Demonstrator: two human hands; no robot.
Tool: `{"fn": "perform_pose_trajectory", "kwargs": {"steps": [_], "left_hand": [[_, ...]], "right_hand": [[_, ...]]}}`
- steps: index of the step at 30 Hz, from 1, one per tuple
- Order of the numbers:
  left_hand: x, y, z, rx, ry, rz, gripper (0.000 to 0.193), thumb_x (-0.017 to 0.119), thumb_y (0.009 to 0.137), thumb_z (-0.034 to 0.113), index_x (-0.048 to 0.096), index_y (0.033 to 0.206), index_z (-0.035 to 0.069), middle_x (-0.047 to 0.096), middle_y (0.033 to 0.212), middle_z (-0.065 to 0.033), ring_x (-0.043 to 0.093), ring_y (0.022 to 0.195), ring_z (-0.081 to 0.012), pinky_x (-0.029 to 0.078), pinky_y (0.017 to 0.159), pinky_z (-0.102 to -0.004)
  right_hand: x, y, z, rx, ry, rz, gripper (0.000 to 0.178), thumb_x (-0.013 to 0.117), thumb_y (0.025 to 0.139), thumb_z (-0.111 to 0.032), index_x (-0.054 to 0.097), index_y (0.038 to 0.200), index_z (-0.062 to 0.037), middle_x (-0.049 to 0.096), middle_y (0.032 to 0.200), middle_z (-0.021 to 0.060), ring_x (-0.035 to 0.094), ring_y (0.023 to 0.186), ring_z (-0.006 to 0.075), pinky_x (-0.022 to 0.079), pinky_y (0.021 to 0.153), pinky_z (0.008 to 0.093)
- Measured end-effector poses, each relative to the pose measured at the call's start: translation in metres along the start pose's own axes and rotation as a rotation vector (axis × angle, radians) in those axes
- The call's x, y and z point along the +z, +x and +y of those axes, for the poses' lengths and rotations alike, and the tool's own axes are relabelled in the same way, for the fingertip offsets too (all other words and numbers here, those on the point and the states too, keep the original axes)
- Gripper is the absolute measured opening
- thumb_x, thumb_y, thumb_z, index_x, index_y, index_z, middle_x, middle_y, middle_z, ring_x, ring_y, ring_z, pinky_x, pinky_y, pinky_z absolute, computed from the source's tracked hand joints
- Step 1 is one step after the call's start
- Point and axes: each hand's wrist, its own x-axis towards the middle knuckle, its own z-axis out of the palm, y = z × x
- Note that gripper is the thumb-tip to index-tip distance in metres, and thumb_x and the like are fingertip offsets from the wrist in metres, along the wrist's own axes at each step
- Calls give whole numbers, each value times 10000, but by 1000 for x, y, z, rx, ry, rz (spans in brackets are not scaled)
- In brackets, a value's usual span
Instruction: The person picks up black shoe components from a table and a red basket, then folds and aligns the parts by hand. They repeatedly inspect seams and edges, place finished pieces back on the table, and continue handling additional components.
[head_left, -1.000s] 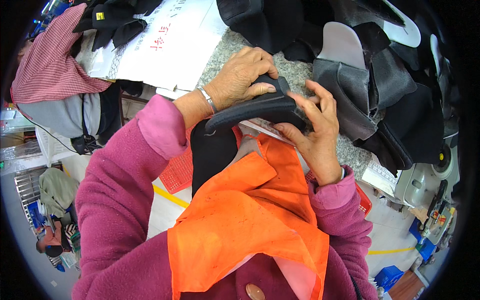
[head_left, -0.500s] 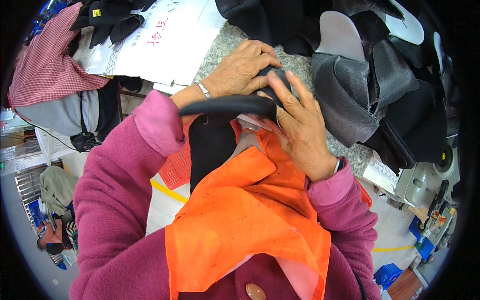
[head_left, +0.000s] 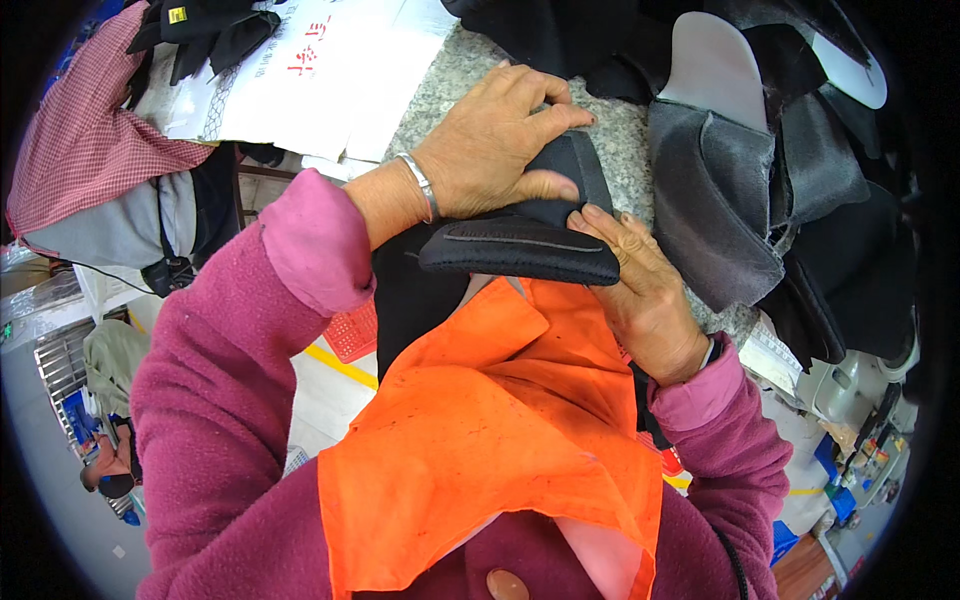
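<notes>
A black padded fabric piece [head_left: 520, 252] with a line of grey stitching lies over the near edge of the table. Part of it stretches flat on the tabletop between my hands. My left hand [head_left: 500, 140], a silver bracelet at its wrist, grips the far part with bent fingers and the thumb pressed down. On the right side, my right hand [head_left: 645, 285] pinches the piece's edge near my left thumb. The padded end stands up toward me and covers some of what lies beneath.
Dark grey fabric pieces [head_left: 715, 200] with a pale stiff insert [head_left: 708, 65] are heaped at right on the speckled stone tabletop [head_left: 440, 100]. A white printed sheet [head_left: 330, 80] lies at far left. Below is a red plastic basket [head_left: 352, 330]. Beside the table sits a person in a checkered sleeve [head_left: 100, 130].
The padded end has turned so its stitched face shows. My right hand has slid lower and right along the piece; my left fingers have spread slightly. The view has shifted slightly.
</notes>
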Motion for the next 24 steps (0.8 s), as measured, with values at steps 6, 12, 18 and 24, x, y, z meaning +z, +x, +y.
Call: {"fn": "perform_pose_trajectory", "kwargs": {"steps": [6,12,18,24], "left_hand": [[1,1,3,18,96,18,579,613,843,556,559,1326,242,498,1250,-133,463,1155,-331,396,1001,-424],[11,5,-2,-51,158,73,464,616,890,431,578,1330,287,495,1296,-143,459,1199,-325,395,1019,-425],[2,5,-5,-161,-46,51,358,623,920,233,625,1278,209,511,1289,-140,501,1195,-286,413,1027,-355],[-91,-61,5,-306,-766,230,436,442,1013,366,644,1095,-12,672,1059,-105,633,1016,-189,479,928,-308]], "right_hand": [[-2,-3,-8,24,-22,36,245,653,767,54,674,1008,14,646,1179,149,554,1233,317,450,1013,499],[7,-6,-7,-5,-16,172,220,628,722,82,651,934,28,655,999,144,620,1089,339,466,999,496],[11,-6,-5,6,-55,108,223,640,727,42,642,950,24,656,1052,166,600,1147,340,462,998,478],[18,6,-13,14,-7,246,152,633,697,119,566,824,69,581,840,210,624,905,398,508,858,405]]}}
